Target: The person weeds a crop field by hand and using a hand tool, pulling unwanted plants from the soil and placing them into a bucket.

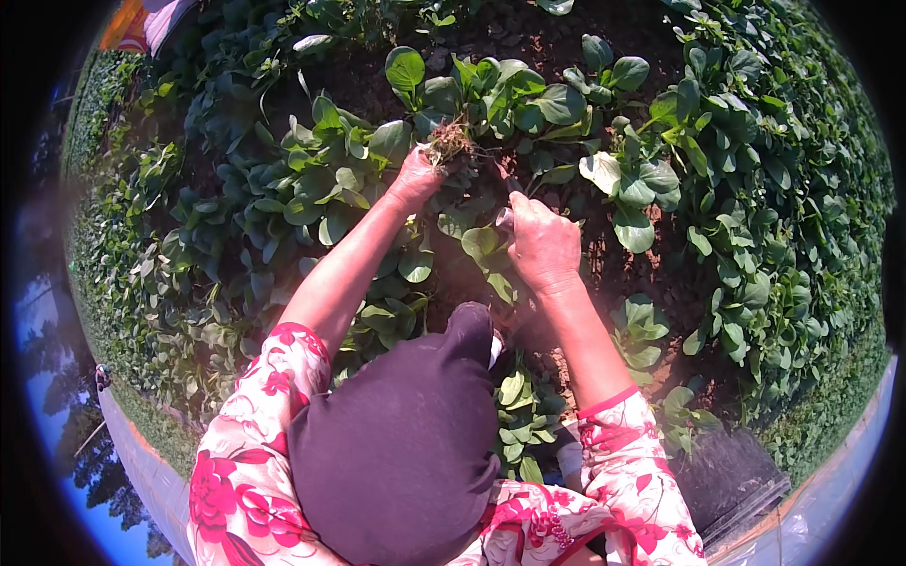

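My left hand point(417, 179) is closed around a clump of brown, tangled roots and thin stems point(448, 143), just in front of leafy green plants point(491, 90). Whether any of those leaves belong to the clump, I cannot tell. My right hand point(545, 243) is wrapped round the handle of a small knife-like tool point(505, 220). Its dark, narrow blade reaches forward from the fist toward the plants' bases, and its tip is hard to make out among leaves and soil.
Dense rows of leafy greens point(755, 208) stand on both sides, with brown soil point(642, 274) between plants. A dark flat object point(722, 476) lies at lower right, near pale plastic sheeting point(830, 500). An orange and white item point(132, 24) shows at the upper left edge.
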